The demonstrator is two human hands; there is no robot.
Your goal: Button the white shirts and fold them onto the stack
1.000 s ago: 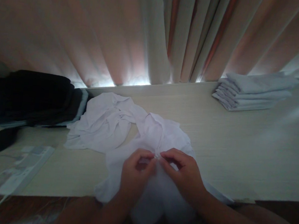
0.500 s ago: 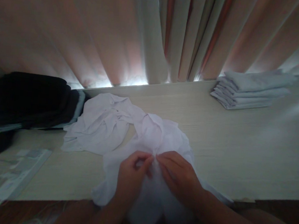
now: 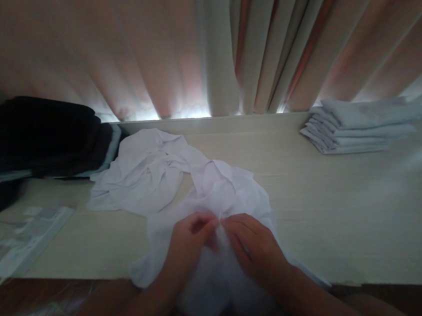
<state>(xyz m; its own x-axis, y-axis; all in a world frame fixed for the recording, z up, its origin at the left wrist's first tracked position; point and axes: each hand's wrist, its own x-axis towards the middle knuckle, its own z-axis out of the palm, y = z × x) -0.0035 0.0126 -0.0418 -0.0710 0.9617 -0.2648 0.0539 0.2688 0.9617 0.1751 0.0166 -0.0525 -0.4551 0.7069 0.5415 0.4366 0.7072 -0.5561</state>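
A white shirt (image 3: 252, 197) lies spread over the near edge of the table, its lower part hanging down toward me. My left hand (image 3: 193, 234) pinches the fabric at the middle of the shirt, thumb and fingers together. From the other side my right hand (image 3: 257, 243) pinches the same spot, and the fingertips of both hands nearly meet there. Whatever small part sits between the fingertips is too blurred to make out. Touching the shirt at the upper left is a second crumpled white garment (image 3: 141, 176).
A stack of folded white clothes (image 3: 361, 126) stands at the back right of the pale table (image 3: 340, 217). Dark folded clothes (image 3: 40, 135) are piled at the left. A white power strip (image 3: 30, 242) with cables lies at the front left. Pinkish curtains (image 3: 133, 34) hang behind.
Both hands stay pinched at the same spot on the shirt, with only slight finger movement. The view has shifted a little.
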